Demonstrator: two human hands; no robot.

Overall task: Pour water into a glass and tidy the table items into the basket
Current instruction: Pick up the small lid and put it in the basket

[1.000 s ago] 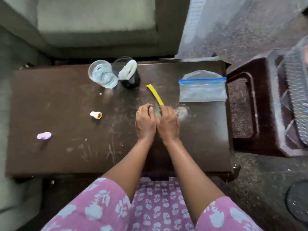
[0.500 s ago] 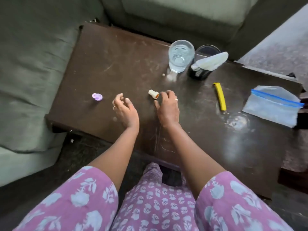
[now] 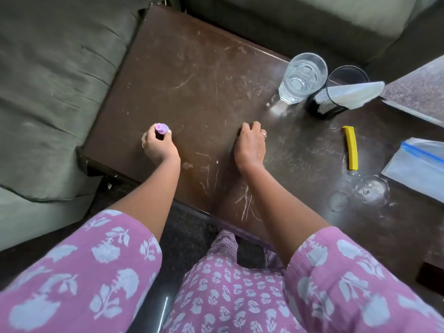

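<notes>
My left hand (image 3: pixel 159 146) pinches a small purple cap (image 3: pixel 161 128) just above the left part of the dark wooden table (image 3: pixel 192 68). My right hand (image 3: pixel 251 146) rests mid-table with its fingers curled down over a small white cap, which is hidden under them. A glass of water (image 3: pixel 302 78) stands at the back right. Beside it is a black mesh basket (image 3: pixel 324 105) with a white folded piece (image 3: pixel 355 94) sticking out of it.
A yellow clip (image 3: pixel 351 147) lies right of my right hand, with a blue-zip plastic bag (image 3: pixel 418 169) further right. A clear round lid (image 3: pixel 371 189) lies near the front edge. A grey-green sofa (image 3: pixel 48 92) borders the table's left and back.
Both hands left the yellow clip and moved left. My left hand has reached the purple cap and lifted it; my right hand has closed over the white cap.
</notes>
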